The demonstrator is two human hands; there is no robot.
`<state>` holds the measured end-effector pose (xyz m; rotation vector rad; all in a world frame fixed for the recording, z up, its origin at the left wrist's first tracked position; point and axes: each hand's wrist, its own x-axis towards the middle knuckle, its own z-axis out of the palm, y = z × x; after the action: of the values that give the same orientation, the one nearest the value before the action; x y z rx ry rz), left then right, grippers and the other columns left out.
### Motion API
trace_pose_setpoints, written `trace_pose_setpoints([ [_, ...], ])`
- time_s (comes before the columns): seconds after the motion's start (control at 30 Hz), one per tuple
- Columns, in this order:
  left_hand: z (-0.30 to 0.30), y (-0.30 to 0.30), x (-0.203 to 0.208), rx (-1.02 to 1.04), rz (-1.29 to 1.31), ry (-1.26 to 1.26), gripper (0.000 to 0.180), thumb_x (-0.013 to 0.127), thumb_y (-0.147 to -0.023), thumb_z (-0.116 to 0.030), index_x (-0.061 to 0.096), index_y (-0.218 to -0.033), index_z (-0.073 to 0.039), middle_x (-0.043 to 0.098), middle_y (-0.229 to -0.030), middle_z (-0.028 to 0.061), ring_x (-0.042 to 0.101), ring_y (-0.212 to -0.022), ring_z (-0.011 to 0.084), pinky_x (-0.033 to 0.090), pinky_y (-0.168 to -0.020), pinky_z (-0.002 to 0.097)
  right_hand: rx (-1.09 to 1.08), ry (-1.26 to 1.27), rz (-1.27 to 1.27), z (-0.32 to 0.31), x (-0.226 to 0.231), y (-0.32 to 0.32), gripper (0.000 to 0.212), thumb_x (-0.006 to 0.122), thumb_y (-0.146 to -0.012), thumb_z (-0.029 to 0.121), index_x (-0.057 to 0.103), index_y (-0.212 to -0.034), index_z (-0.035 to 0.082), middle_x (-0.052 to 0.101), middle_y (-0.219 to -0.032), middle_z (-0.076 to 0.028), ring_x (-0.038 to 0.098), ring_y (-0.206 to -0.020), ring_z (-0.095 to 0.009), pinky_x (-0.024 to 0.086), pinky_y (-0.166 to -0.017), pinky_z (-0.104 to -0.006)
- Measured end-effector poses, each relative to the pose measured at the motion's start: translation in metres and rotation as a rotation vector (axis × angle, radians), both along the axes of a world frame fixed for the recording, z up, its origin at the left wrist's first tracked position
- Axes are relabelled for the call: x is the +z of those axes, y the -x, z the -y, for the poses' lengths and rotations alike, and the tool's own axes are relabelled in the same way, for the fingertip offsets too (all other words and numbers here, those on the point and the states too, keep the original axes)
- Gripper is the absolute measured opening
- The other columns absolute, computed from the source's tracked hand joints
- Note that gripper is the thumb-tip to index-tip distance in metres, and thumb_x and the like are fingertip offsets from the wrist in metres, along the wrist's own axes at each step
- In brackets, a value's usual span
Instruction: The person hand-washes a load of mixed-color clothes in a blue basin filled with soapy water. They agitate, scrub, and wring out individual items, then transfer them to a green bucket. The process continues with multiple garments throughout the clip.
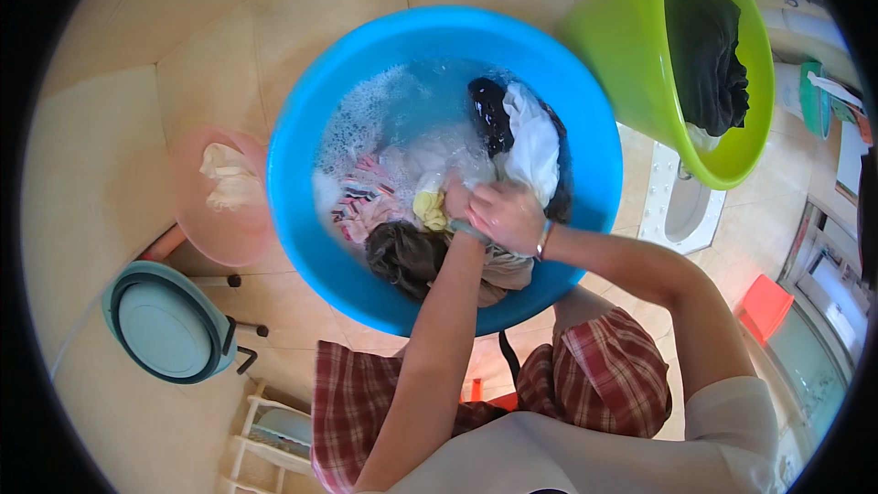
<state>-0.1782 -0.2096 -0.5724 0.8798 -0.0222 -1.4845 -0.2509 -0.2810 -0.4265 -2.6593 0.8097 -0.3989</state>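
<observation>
A large blue tub [315,96] holds soapy water and a heap of wet laundry. Over the middle of the heap, my left hand [458,198] and my right hand [512,218] are closed and pressed together. My right hand partly covers the left. A yellow cloth [429,209] bunches against my left hand; what lies between the palms is hidden. Around them are a dark brown garment [402,256], a beige cloth [506,271], a pink striped cloth [364,204], a white cloth [531,146] and a shiny black piece [492,117].
At the far right a tall green bucket [631,55] contains dark clothing [706,50]. Left of the tub stands a pink basin [224,229] with a pale cloth [229,176]. Nearer are a grey-green lidded bin [169,322] and a white rack [240,448]. A squat toilet [681,210] lies right.
</observation>
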Motion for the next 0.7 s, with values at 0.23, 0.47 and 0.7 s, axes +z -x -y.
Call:
trace_pose_setpoints([
  [0.23,0.029,0.008,0.069,-0.125,0.217,-0.662,0.044,0.045,-0.099,-0.038,0.054,-0.126,-0.005,0.062,-0.12,0.0096,0.061,-0.108,0.0244,0.05,-0.089,0.0345,-0.227,-0.393,-0.382,0.056,-0.044,-0.027,0.021,0.053,-0.093,0.029,0.069,-0.09,0.015,0.069,-0.084,-0.007,0.069,-0.071,-0.029,0.055,-0.057,-0.0417],
  [0.47,0.046,0.005,0.074,0.206,-0.168,-0.658,0.045,0.037,-0.101,-0.037,0.055,-0.127,-0.005,0.06,-0.123,0.0073,0.059,-0.111,0.0232,0.05,-0.091,0.0365,-0.119,-0.193,-0.383,0.078,-0.056,-0.042,0.024,0.055,-0.091,0.029,0.066,-0.081,0.01,0.066,-0.082,-0.008,0.068,-0.075,-0.025,0.054,-0.061,-0.037],
  [0.7,-0.01,0.033,-0.034,0.343,0.269,0.32,0.042,0.039,-0.101,-0.036,0.056,-0.124,-0.006,0.059,-0.122,0.0108,0.058,-0.11,0.0244,0.048,-0.092,0.0393,-0.024,-0.16,0.091,-0.009,0.006,0.002,0.022,0.063,-0.087,0.026,0.06,-0.071,0.011,0.059,-0.076,-0.005,0.063,-0.061,-0.02,0.05,-0.052,-0.0356],
])
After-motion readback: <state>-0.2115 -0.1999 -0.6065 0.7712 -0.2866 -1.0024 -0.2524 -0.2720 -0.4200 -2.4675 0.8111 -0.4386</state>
